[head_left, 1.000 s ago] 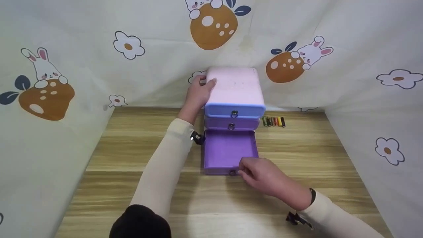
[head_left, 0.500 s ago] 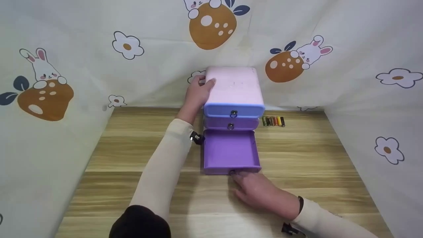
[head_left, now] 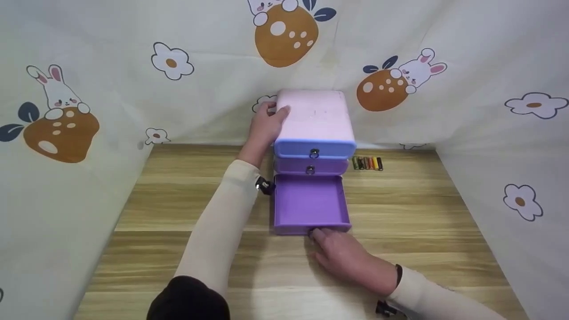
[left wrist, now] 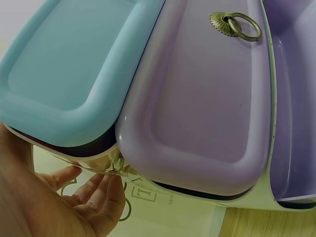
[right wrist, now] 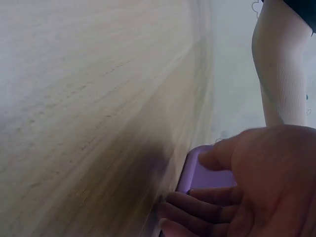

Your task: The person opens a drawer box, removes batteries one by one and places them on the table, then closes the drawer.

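Note:
A small drawer cabinet [head_left: 315, 115] with a pink top stands against the back cloth. Its upper blue drawer [head_left: 293, 149] and middle purple drawer [head_left: 289, 166] are pushed in. The bottom purple drawer [head_left: 311, 202] is pulled out, with nothing seen inside. My left hand [head_left: 266, 126] rests on the cabinet's left side, thumb over the top edge; the left wrist view shows its fingers [left wrist: 116, 200] fairly straight along the side. My right hand [head_left: 344, 253] touches the bottom drawer's front at the handle, which it hides. In the right wrist view, its thumb and fingers [right wrist: 197, 207] stand apart.
Several batteries [head_left: 367, 163] lie in a row on the wooden table [head_left: 400, 213], right of the cabinet. Printed cloth [head_left: 213, 102] encloses the back and sides. A ring handle [left wrist: 244, 29] hangs on the middle drawer.
My right hand has moved down and slightly left from the drawer's front right rim to its front face. The left hand, cabinet and drawer have not visibly moved.

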{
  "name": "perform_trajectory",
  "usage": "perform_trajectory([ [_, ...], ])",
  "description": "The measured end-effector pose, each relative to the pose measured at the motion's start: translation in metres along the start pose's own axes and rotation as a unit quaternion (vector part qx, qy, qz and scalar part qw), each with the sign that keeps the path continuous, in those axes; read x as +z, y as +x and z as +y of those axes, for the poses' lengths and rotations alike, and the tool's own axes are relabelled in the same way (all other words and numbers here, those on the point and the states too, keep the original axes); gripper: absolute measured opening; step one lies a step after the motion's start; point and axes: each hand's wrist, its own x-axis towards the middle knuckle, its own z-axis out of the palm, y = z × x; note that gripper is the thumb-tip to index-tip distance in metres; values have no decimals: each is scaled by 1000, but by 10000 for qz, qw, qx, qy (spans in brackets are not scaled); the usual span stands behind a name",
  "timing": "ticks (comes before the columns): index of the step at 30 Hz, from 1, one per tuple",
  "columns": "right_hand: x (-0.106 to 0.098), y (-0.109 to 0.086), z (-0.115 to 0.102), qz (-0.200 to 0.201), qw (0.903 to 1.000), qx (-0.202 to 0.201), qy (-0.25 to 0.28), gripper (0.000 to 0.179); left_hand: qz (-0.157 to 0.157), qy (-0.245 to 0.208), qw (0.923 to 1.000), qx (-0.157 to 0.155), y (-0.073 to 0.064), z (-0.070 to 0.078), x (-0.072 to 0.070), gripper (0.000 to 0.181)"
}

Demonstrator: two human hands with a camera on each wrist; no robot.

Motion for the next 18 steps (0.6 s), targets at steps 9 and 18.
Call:
perform_trajectory([
  [9,15,11,6,1247,9858,-595,-952,28,-16,-81,10000,23,-1,-1,-2,64],
  [18,22,13,6,1749,9704,-727,-1498,27,40,-48,9996,260,0,-2,0,63],
])
